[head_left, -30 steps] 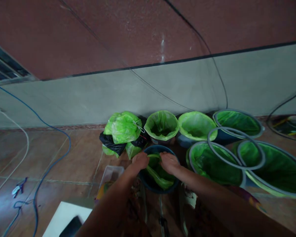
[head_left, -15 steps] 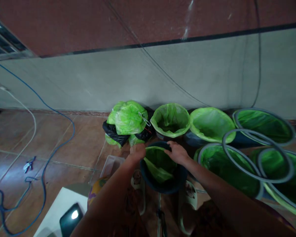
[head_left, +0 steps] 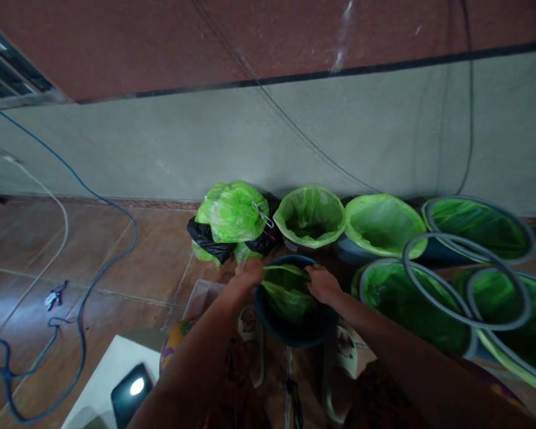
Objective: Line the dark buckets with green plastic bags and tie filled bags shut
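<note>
**Right hand curled in, green bag drawn across**

Since the earlier frame, the right hand's spread fingers have curled inward, and the bag's edge now runs in a band from side to side. We see the bag inside the dark blue bucket, its mouth upward. The right hand pinches the bag's right edge; the left hand is closed at the left edge, its fingertips hidden. We judge that this opposed hold keeps the thin film stretched and the mouth open.

The bucket stands on the tiled floor between two pale sandals, presumably so that both arms reach it evenly.

Materials: the bag is soft, creased, translucent film; the bucket is round and looks like rigid plastic. Behind it stands a lined bin, its green film folded outward over the rim, which likely stops the lining from slipping. To the right, a smooth grey ring lies across two wider lined bins. Behind and to the left, we note a crumpled, glossy heap of green bundles and black film, with a white cord at one neck.
</note>
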A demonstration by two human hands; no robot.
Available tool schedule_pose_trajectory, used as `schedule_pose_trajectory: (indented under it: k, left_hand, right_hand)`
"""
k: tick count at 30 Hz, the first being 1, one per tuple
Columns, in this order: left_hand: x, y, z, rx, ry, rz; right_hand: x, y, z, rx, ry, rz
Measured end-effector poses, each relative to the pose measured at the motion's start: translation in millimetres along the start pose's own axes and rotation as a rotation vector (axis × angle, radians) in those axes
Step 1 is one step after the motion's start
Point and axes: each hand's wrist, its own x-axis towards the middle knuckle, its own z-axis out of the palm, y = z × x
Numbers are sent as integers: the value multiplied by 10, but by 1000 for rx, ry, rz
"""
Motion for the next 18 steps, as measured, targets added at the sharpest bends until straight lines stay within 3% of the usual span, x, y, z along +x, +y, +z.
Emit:
schedule_pose_trajectory:
  k: [13,18]
  left_hand:
    - [-91,39,-69,65,-89,48]
    - [-83,38,-54,64,-76,52]
  right_hand:
    - [99,-23,77,-34,-10,-42]
    - [86,-83,48,15,49,-38]
